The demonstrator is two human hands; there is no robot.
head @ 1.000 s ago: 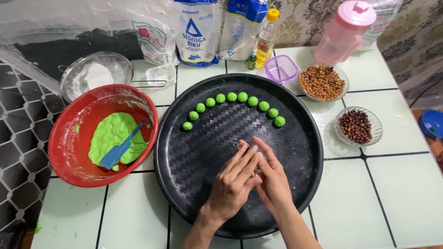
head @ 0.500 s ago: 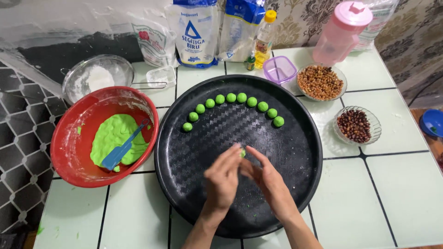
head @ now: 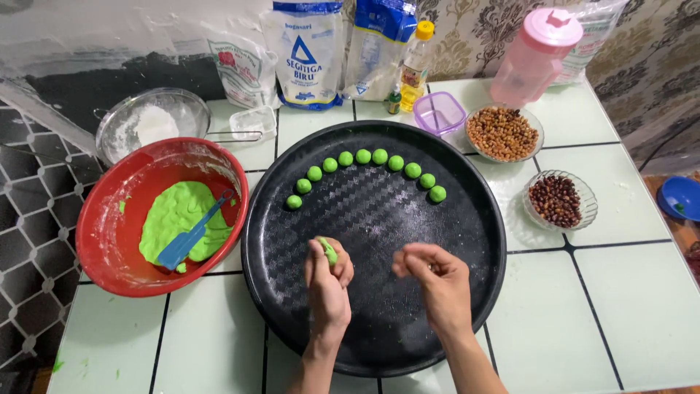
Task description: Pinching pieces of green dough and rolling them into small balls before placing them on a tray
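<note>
While the left hand (head: 328,277) cups a small lump of green dough (head: 327,250) against its palm, fingers curled round it, the right hand (head: 436,281) hangs just beside it w/ fingertips pinched together. Can't tell if anything's between them. Both are over the big black round tray (head: 467,292), near its front half. Along the tray's back arc: nine green balls (head: 363,156) already lined up in a curve, approx evenly spaced. Left of the tray, the red bowl (head: 109,241) has a good slab of green dough w/ a blue spatula (head: 191,235) lying in it. So by my read: early-to-mid stage, plenty of dough left to roll, lots of tray bare.
</note>
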